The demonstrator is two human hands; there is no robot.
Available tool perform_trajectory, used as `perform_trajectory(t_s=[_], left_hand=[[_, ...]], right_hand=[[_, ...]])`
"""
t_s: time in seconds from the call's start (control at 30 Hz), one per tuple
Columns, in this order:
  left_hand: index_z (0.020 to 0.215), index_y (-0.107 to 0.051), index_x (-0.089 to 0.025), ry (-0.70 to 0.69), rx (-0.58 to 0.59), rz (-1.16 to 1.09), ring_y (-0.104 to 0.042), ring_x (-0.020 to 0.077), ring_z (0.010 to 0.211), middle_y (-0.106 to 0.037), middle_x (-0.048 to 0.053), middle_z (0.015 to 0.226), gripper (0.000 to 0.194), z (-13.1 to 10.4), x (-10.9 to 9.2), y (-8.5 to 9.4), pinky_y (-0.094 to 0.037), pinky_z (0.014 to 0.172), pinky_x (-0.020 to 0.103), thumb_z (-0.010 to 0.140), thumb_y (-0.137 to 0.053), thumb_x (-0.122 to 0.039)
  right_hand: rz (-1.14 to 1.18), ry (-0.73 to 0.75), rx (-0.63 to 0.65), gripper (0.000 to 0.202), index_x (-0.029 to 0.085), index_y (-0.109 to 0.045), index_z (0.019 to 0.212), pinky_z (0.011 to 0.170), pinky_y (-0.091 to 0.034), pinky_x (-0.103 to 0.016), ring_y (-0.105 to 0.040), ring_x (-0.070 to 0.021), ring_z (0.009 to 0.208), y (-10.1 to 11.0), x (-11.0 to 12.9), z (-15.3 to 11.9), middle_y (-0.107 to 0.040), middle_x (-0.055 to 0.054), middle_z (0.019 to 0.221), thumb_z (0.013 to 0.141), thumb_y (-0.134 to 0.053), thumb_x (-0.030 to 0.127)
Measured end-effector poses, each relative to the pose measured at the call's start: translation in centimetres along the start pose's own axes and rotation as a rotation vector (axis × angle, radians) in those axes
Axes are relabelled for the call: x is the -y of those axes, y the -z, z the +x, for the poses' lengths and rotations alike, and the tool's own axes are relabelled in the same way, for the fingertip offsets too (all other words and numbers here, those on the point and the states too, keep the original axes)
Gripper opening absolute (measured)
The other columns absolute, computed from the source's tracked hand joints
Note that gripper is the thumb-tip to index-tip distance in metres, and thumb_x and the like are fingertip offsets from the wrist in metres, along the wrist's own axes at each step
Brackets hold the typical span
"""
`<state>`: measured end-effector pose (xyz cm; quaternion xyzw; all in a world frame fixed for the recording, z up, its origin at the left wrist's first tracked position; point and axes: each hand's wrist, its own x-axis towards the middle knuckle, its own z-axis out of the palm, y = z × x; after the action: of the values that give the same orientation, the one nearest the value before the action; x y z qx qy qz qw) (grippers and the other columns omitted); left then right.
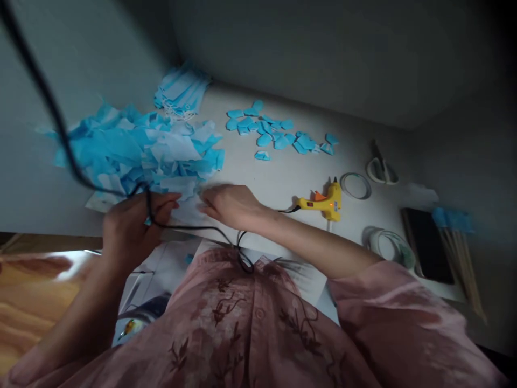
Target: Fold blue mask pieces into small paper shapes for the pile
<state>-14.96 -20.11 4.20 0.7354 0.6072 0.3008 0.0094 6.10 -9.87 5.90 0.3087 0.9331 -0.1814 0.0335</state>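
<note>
My left hand (128, 229) is at the front edge of the white table, its fingers curled toward the thumb. A tiny bit of blue shows between them, but I cannot make out what they hold. A black cord (194, 228) hangs in front of this hand. My right hand (228, 205) reaches in from the right, fingertips smeared by motion beside a pale scrap (188, 210). Both hands are at the near side of a heaped pile of blue and white fabric scraps (137, 143).
Folded blue face masks (181, 91) are stacked behind the pile. Small cut blue pieces (264, 129) lie mid-table. Rightward are a yellow glue gun (323, 203), a tape roll (355, 186), scissors (382, 170), more rolls (388, 248), a dark phone (427, 245) and blue-tipped sticks (460, 253).
</note>
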Motion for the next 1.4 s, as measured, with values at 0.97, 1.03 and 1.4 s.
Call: perform_trajectory(t_s=[0.97,1.03,1.4], left_hand=[[0.131,-0.069,-0.022,0.013,-0.006,0.008,-0.071,0.0274,0.12,-0.077,0.009,0.129,0.037,3.4,4.0,-4.2,-0.055,0.1,0.043,0.104,-0.045,-0.031],[0.134,-0.068,-0.021,0.031,0.016,0.005,-0.07,0.0266,0.121,-0.076,0.009,0.132,0.039,3.7,4.1,-4.3,-0.053,0.102,0.042,0.103,-0.045,-0.029],[0.129,-0.074,-0.019,0.007,0.202,0.107,-0.067,0.0271,0.122,-0.076,0.007,0.132,0.043,4.1,4.2,-5.3,-0.051,0.106,0.045,0.103,-0.045,-0.038]], right_hand=[[-0.095,0.382,-0.285,0.042,0.027,-0.07,0.129,0.09,-0.047,-0.033,-0.058,-0.0228,0.119,-0.5,-2.6,0.5,-0.072,-0.007,0.124,0.113,-0.032,0.034],[-0.2,0.48,-0.231,0.041,0.026,-0.073,0.12,0.086,-0.046,-0.032,-0.057,-0.0224,0.119,-0.8,-2.0,1.7,-0.071,-0.005,0.123,0.113,-0.033,0.032],[0.101,0.248,-0.4,0.022,0.025,-0.077,0.099,0.103,-0.049,-0.045,-0.064,-0.0258,0.113,1.0,-7.1,-2.2,-0.072,-0.007,0.111,0.104,-0.056,0.029]])
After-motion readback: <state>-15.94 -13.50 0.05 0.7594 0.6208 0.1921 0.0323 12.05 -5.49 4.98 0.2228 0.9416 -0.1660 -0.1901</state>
